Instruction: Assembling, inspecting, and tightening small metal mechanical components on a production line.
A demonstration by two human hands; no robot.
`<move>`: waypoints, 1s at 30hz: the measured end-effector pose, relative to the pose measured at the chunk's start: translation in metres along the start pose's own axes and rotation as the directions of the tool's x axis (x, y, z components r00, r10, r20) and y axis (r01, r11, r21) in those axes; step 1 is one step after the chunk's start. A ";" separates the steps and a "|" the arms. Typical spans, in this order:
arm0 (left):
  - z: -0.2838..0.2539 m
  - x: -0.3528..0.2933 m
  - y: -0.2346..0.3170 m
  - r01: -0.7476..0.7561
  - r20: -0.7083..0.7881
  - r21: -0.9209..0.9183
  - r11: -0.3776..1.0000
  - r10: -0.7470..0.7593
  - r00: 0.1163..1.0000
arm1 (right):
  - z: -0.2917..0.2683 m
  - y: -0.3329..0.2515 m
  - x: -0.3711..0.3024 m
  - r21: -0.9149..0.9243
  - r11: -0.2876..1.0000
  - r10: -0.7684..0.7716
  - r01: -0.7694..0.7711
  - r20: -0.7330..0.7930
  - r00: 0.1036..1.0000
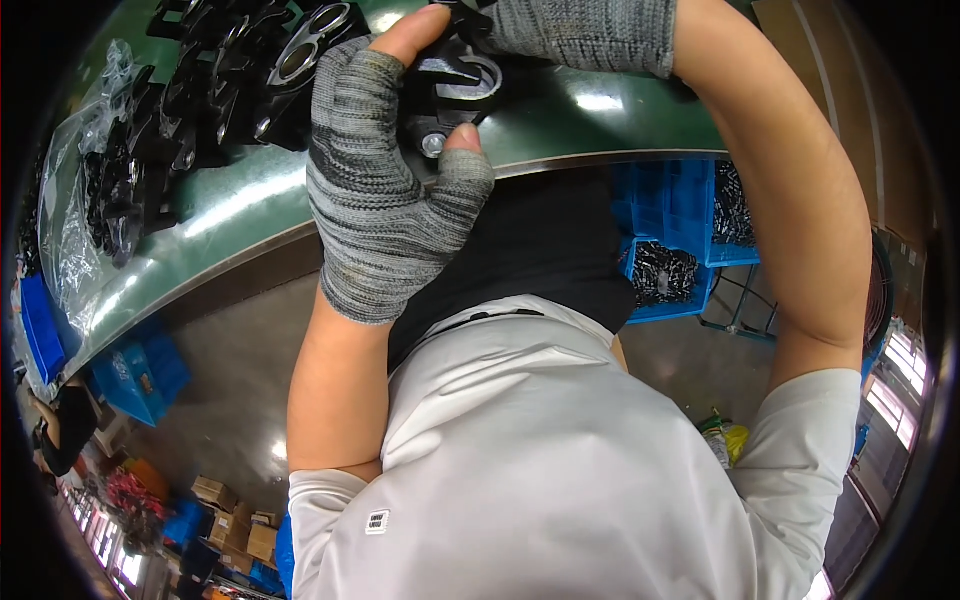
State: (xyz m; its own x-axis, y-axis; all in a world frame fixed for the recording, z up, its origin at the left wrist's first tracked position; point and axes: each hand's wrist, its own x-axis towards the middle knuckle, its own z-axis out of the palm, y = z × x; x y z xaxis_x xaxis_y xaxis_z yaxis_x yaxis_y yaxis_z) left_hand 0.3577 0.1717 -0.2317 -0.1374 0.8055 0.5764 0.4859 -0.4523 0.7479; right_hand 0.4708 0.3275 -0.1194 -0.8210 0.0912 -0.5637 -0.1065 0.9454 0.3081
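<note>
Both my hands wear grey striped knitted gloves with bare fingertips. My left hand (375, 190) grips a black bracket-like part (450, 75) over the green table, its thumb at the near side and a finger along the far side. The part has a rounded, light-lined opening and a silver bolt head low on it. My right hand (585, 35) reaches in from the right and meets the part's far end at the top edge of the view. Its fingers are hidden there, so their grip does not show.
Several similar black parts (225, 85) lie on the green table (220, 205) at the left, beside clear plastic wrap (70, 230). Below the table's right edge stand blue bins (665, 210) of small dark metal pieces. Cardboard boxes (230, 530) and another person's arm (48, 425) show at lower left.
</note>
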 end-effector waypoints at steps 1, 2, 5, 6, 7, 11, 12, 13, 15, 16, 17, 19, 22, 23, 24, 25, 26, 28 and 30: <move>0.000 0.000 0.000 -0.003 -0.001 0.000 1.000 0.003 1.000 | 0.008 -0.002 -0.001 0.153 0.985 0.103 -0.085 -0.115 0.988; 0.000 0.000 -0.001 0.000 -0.005 0.007 1.000 0.000 1.000 | 0.015 -0.004 -0.002 0.309 0.940 0.218 -0.146 -0.213 0.952; 0.000 0.000 -0.001 -0.003 -0.024 0.004 1.000 0.003 1.000 | 0.010 -0.005 -0.056 0.805 0.593 0.453 -0.009 -0.324 0.831; -0.001 0.000 -0.001 0.010 0.002 -0.001 1.000 -0.010 1.000 | -0.003 -0.010 -0.071 0.952 0.197 0.565 0.235 -0.306 0.766; -0.001 0.001 -0.001 0.022 0.028 -0.008 1.000 -0.022 0.999 | -0.014 -0.014 -0.073 0.951 0.201 0.562 0.236 -0.310 0.767; -0.005 0.002 -0.002 0.027 0.064 -0.025 0.999 -0.025 0.998 | -0.013 -0.027 -0.077 0.903 0.041 0.866 -0.427 0.181 0.466; -0.008 -0.001 -0.002 0.035 0.062 -0.006 0.999 -0.034 0.997 | 0.009 -0.031 -0.078 0.929 0.157 0.834 -0.335 0.058 0.549; -0.010 -0.003 -0.003 0.042 0.055 0.014 0.999 -0.043 0.998 | 0.029 -0.036 -0.073 0.936 0.264 0.784 -0.232 -0.069 0.617; -0.007 -0.002 0.000 0.082 0.060 -0.004 0.997 -0.082 0.995 | 0.058 -0.055 -0.064 0.849 0.417 0.785 -0.324 -0.156 0.600; -0.006 -0.001 0.002 0.102 0.062 -0.014 0.995 -0.101 0.993 | 0.068 -0.063 -0.060 0.726 0.553 0.764 -0.409 -0.246 0.597; -0.006 -0.001 0.002 0.098 0.063 -0.013 0.995 -0.097 0.993 | 0.073 -0.065 -0.059 0.574 0.663 0.725 -0.481 -0.333 0.603; -0.005 -0.003 0.000 0.095 0.052 -0.025 0.995 -0.094 0.994 | 0.072 -0.060 -0.060 0.656 0.611 0.741 -0.444 -0.275 0.613; -0.002 -0.003 0.000 0.105 0.016 -0.046 0.993 -0.104 0.994 | 0.059 -0.049 -0.061 0.796 0.486 0.747 -0.361 -0.163 0.645; 0.000 -0.003 0.002 0.122 -0.009 -0.070 0.990 -0.123 0.992 | 0.049 -0.044 -0.065 0.857 0.454 0.746 -0.243 -0.217 0.630; 0.001 -0.003 0.003 0.142 -0.029 -0.099 0.985 -0.145 0.989 | 0.033 -0.041 -0.068 0.902 0.413 0.750 -0.123 -0.260 0.608; 0.001 -0.002 0.003 0.141 -0.026 -0.100 0.985 -0.144 0.989 | 0.025 -0.040 -0.068 0.930 0.368 0.756 0.001 -0.300 0.582; 0.001 -0.003 0.004 0.157 -0.032 -0.111 0.981 -0.161 0.986 | 0.025 -0.040 -0.065 0.931 0.365 0.759 -0.001 -0.297 0.579; 0.002 -0.004 0.006 0.191 -0.040 -0.136 0.972 -0.198 0.979 | 0.032 -0.033 -0.053 0.831 0.556 0.623 -0.008 -0.410 0.667; -0.001 -0.003 0.005 0.166 -0.020 -0.103 0.981 -0.169 0.985 | 0.033 -0.029 -0.042 0.767 0.641 0.541 0.003 -0.455 0.707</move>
State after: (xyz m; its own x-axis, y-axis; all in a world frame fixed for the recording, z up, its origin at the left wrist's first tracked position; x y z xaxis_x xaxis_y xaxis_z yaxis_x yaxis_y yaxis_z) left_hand 0.3597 0.1671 -0.2292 -0.2352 0.8625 0.4482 0.3651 -0.3489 0.8631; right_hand 0.5267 0.3066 -0.1296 -0.8936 0.4333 0.1171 0.3592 0.8469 -0.3922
